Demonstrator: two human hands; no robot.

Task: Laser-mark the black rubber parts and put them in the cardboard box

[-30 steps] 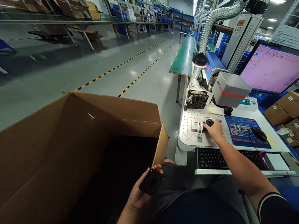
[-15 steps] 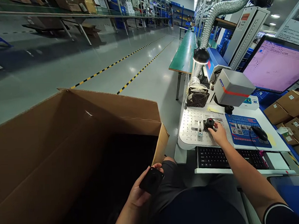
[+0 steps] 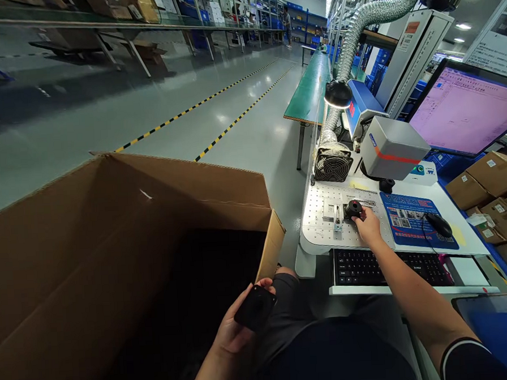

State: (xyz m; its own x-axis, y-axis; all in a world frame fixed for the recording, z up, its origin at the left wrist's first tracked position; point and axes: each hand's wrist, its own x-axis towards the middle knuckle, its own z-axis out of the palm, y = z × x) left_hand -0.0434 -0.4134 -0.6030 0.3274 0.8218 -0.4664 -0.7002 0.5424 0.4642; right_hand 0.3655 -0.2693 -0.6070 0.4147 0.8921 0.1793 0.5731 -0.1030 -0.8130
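A flat black piece with rounded corners (image 3: 255, 308) lies in my left hand (image 3: 235, 327), fingers and thumb closed on its edges, beside the near corner of a large cardboard box (image 3: 272, 243). On the perforated metal plate (image 3: 317, 226) of the white workbench, my right hand (image 3: 368, 225) grips a round black part with a hole in its middle (image 3: 353, 209). That part sits against a small metal fixture (image 3: 337, 217) on the plate. The laser-head-like grey housing (image 3: 394, 147) with a red stripe hangs just above and behind. My right fingertips are partly hidden behind the black part.
A black keyboard (image 3: 363, 266) lies on a tray under the bench edge. Right of the plate are a blue mat (image 3: 408, 221) and a mouse (image 3: 440, 224). A fan (image 3: 332, 166), a ribbed silver duct (image 3: 348, 43) and a monitor (image 3: 466, 111) stand behind. Cardboard boxes (image 3: 502, 180) are stacked right.
The whole view has shifted slightly. Both hands keep their grips, and the round black part stays at the fixture with no clear movement.
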